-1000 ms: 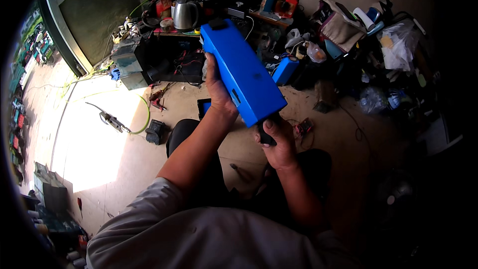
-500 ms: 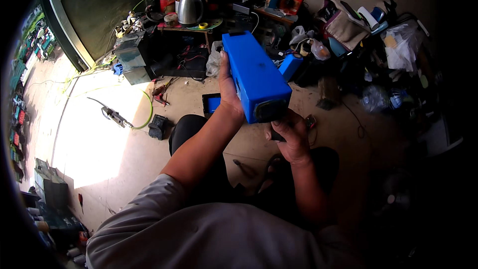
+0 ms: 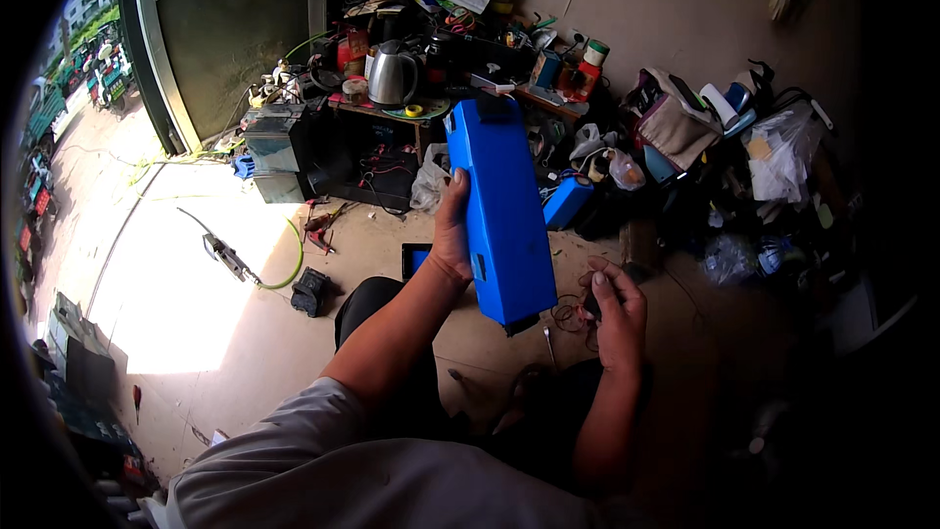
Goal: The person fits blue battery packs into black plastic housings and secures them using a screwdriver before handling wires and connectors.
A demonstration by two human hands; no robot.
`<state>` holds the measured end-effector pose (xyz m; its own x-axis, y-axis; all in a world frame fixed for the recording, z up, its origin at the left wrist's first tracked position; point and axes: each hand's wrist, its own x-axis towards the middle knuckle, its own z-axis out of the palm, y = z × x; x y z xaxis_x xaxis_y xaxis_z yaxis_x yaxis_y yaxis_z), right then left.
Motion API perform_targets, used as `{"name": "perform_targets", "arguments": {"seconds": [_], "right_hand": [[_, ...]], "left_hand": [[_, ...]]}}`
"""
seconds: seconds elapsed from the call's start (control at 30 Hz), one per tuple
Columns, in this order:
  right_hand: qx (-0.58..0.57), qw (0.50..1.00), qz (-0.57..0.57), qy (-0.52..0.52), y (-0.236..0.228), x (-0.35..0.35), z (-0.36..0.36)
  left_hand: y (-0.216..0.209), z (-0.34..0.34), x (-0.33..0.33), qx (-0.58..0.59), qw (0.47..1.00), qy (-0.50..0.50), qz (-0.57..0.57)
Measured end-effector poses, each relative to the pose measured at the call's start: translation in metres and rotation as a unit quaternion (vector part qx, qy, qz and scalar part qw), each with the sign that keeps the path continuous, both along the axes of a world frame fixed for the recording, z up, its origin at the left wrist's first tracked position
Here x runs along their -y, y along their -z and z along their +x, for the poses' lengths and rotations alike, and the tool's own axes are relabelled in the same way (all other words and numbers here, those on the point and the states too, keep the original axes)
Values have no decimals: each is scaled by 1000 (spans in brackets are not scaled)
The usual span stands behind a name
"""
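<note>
Pale floor [image 3: 392, 235], brightly sunlit at the left below a dark-panelled door [image 3: 235, 24], runs up to a crowded heap of clutter [image 3: 678, 122] along the far wall. Raised over that floor, in front of the person's torso [image 3: 392, 480], is a long blue block [image 3: 506, 220], its left side gripped by the left hand [image 3: 452, 240] with the thumb lying against its edge. Beside the block's lower right, not touching it, the right hand [image 3: 619, 321] pinches a small dark object [image 3: 591, 306], partly hidden, between thumb and fingers.
</note>
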<state>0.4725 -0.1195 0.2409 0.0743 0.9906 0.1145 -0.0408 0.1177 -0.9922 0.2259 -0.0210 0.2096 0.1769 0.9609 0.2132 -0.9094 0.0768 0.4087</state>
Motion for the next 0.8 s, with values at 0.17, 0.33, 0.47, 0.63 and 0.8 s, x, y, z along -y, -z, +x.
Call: {"name": "perform_targets", "arguments": {"seconds": [0.17, 0.33, 0.47, 0.63, 0.8], "right_hand": [[1, 996, 90, 8, -26, -6, 7], [102, 969, 222, -22, -84, -2, -16], [192, 942, 273, -35, -113, 5, -29], [360, 881, 304, 37, -118, 15, -12], [307, 882, 355, 40, -101, 20, -2]], "left_hand": [[10, -1, 21, -152, 984, 64, 63], [4, 19, 40, -218, 965, 98, 109], [-4, 40, 55, -201, 962, 139, 122], [-2, 50, 71, -172, 958, 197, 115], [1, 49, 75, -157, 954, 208, 145]]}}
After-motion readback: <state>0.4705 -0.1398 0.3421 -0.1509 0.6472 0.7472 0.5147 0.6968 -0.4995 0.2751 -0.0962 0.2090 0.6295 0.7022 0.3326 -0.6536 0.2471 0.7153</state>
